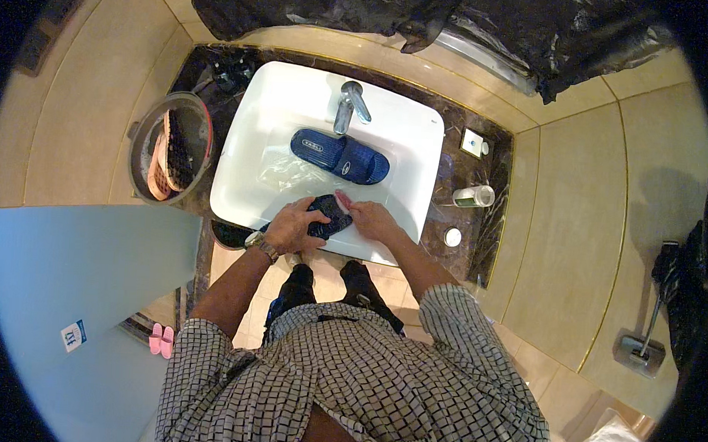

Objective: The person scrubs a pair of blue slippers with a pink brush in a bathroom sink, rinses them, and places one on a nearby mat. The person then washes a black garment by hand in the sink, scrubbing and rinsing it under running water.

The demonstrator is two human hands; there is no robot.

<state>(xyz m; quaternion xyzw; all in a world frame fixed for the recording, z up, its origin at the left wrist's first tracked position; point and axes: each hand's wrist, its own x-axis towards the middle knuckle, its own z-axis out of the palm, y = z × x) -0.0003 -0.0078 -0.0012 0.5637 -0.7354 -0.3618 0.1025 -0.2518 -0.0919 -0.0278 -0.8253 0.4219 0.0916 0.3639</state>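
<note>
At the near edge of a white sink (pixel 234 172), my left hand (pixel 290 226) grips a dark blue slipper (pixel 334 222), its fingers spread over the dark surface. Part of that slipper is hidden beneath the hand. My right hand (pixel 373 222) is closed around a small pink brush (pixel 342 200), whose pale bristles lie against the slipper. Farther into the sink, a second blue slipper (pixel 325 153) lies with its strap up, below the metal faucet (pixel 348 106). Shallow water glints around it.
A grey bucket (pixel 139 164) on the left holds pinkish and dark slippers (pixel 163 172). On the dark counter at right stand a clear jar (pixel 473 197), a small white round item (pixel 453 237) and a square box (pixel 472 142). A blue partition (pixel 91 273) rises at left; pink slippers (pixel 161 340) are near its foot.
</note>
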